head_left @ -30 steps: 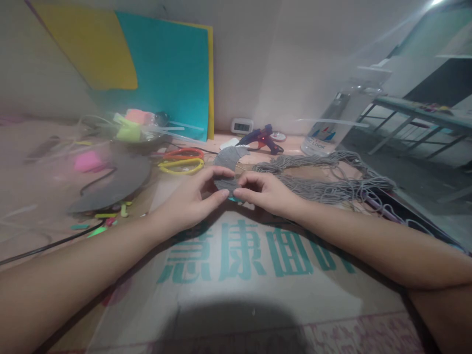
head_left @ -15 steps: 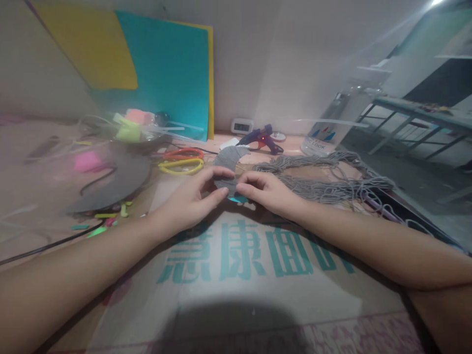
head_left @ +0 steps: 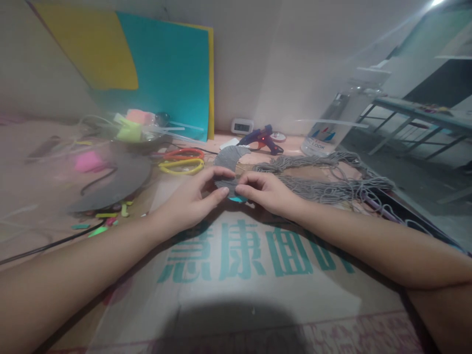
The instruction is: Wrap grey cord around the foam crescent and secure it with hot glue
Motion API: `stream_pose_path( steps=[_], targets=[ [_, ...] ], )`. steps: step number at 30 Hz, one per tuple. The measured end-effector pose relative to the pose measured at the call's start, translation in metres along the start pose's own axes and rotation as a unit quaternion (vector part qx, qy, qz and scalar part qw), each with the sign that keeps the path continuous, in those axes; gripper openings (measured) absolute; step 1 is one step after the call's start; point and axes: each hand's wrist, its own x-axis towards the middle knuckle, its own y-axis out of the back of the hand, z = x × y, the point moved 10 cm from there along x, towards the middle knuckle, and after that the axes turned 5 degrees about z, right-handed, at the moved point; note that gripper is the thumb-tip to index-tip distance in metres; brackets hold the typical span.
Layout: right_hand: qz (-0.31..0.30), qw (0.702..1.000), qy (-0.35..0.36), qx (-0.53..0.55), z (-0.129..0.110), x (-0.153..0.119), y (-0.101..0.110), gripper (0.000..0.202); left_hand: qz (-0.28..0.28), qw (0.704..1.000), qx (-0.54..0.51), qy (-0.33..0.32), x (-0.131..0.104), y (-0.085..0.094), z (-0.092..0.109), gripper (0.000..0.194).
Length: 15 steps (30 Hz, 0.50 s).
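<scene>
Between my two hands is a small piece covered in grey yarn [head_left: 230, 184], with a teal strip showing along its near edge. My left hand [head_left: 201, 194] grips its left side, thumb in front and fingers behind. On its right side, my right hand [head_left: 266, 191] pinches it between thumb and bent forefinger. Just beyond the fingers lies a grey curved piece [head_left: 229, 156] with a similar yarn-like surface; whether it joins the held piece cannot be seen. Grey yarn [head_left: 320, 189] runs in loose hanks right of my right hand.
A glue gun [head_left: 263, 139] with a red light lies at the back near a small white digital clock [head_left: 242, 126]. Orange and yellow-handled scissors [head_left: 181, 166] sit left of centre. A clear bottle [head_left: 328, 123] stands back right; teal and yellow sheets [head_left: 165, 73] lean on the wall.
Both hands keep almost the same place and grip. The held piece has tilted very slightly, and its teal edge shows a little more brightly.
</scene>
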Motion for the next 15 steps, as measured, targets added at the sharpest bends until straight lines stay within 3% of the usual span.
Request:
stream_pose_path(
  steps=[15],
  targets=[
    [0.001, 1.0, 0.001, -0.007, -0.0013, -0.0001, 0.0004, 0.031, -0.002, 1.0, -0.007, -0.014, 0.0003, -0.0001, 0.0011, 0.029]
  ],
)
